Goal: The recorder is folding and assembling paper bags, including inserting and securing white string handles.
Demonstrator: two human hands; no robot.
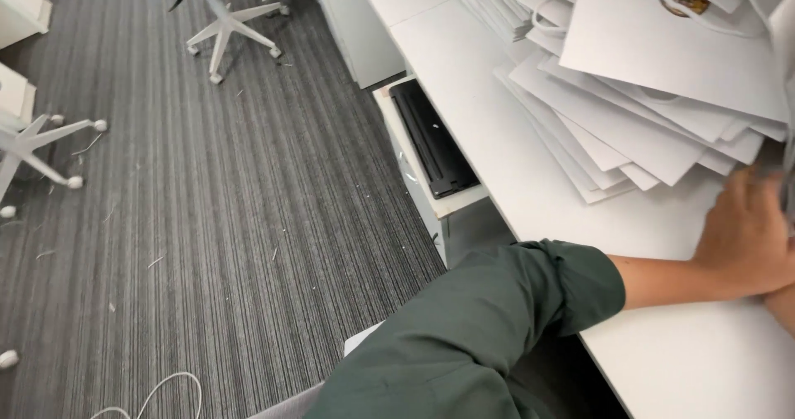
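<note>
Bags (654, 96) fanned on desk (497, 146), touched by left hand (745, 237), grip unclear; right hand barely seen. Keyboard (431, 137) below desk edge; bare desktop nearer.

1. Your left arm wears a dark green sleeve (464, 328) of smooth, softly creased cloth
2. Its cuff is pushed up and bunched, leaving your forearm bare
3. Your left hand (745, 237) is bare: no glove, ring or watch shows
</note>
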